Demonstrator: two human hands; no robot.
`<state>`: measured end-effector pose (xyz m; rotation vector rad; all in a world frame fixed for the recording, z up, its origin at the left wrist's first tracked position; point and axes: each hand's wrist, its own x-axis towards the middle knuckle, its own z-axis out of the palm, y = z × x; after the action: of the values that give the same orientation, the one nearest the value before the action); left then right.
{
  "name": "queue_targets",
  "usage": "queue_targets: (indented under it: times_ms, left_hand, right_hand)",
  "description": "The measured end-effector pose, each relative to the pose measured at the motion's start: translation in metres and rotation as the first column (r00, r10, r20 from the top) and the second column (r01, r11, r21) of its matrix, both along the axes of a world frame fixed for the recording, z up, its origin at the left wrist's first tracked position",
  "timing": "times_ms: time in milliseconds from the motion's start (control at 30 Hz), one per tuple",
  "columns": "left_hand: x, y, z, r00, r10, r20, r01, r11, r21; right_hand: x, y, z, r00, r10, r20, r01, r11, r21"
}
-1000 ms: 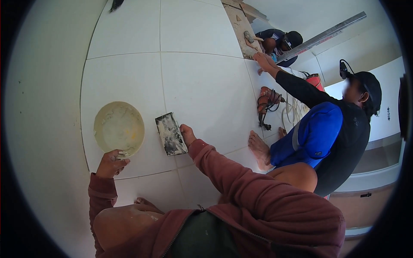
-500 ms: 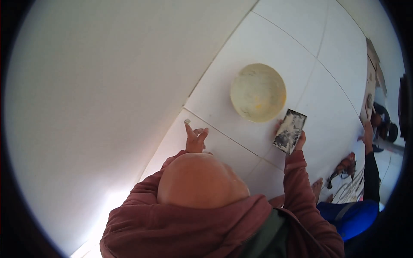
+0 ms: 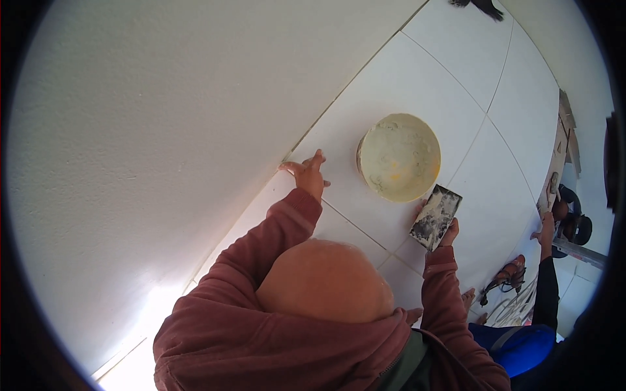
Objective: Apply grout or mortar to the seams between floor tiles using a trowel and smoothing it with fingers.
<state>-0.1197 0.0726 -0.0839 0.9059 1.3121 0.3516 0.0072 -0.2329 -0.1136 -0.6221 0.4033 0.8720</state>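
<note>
My left hand point(image 3: 308, 173) reaches to the seam where the pale wall point(image 3: 150, 130) meets the white tiled floor point(image 3: 365, 85). Its fingers are spread, one pointing at the seam, and nothing shows in its grip. Held in my right hand point(image 3: 450, 233) is a black rectangular board point(image 3: 435, 217) smeared with whitish paste, tilted above the tiles. Beyond the board and to its left stands a round cream bowl point(image 3: 399, 158). Whitish residue and a small yellow patch show inside it.
At the right, another person's hand point(image 3: 546, 229) rests near the far edge, below it a dark sleeve and blue clothing point(image 3: 521, 348). A brown-red item with cords point(image 3: 508, 277) lies nearby. Something black and bristly point(image 3: 486, 8) shows at the top edge.
My left hand has moved forward, away from my body, to the wall seam, with its fingers turned. The board stays in my right hand. The view has shifted slightly.
</note>
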Motion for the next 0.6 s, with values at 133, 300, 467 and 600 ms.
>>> queue_targets:
  times_ms: [133,300,467,600]
  left_hand:
    - [0.026,0.008,-0.007,0.995,-0.058,0.081,0.057,0.998,0.021]
    - [0.038,-0.008,0.006,0.981,-0.183,0.060,0.174,0.976,0.133]
    - [-0.032,-0.025,0.007,0.993,-0.063,-0.104,0.075,0.991,0.112]
    - [-0.028,-0.012,0.011,0.998,0.026,-0.060,-0.021,0.996,0.083]
  right_hand:
    - [0.005,-0.011,-0.015,0.994,0.067,0.091,-0.063,0.997,-0.039]
    - [0.011,-0.042,-0.055,0.999,-0.032,0.044,0.037,0.992,-0.124]
    - [0.009,-0.015,-0.025,0.999,-0.021,0.040,0.027,0.988,-0.153]
    - [0.006,-0.001,0.009,0.999,-0.021,-0.036,0.018,0.996,-0.090]
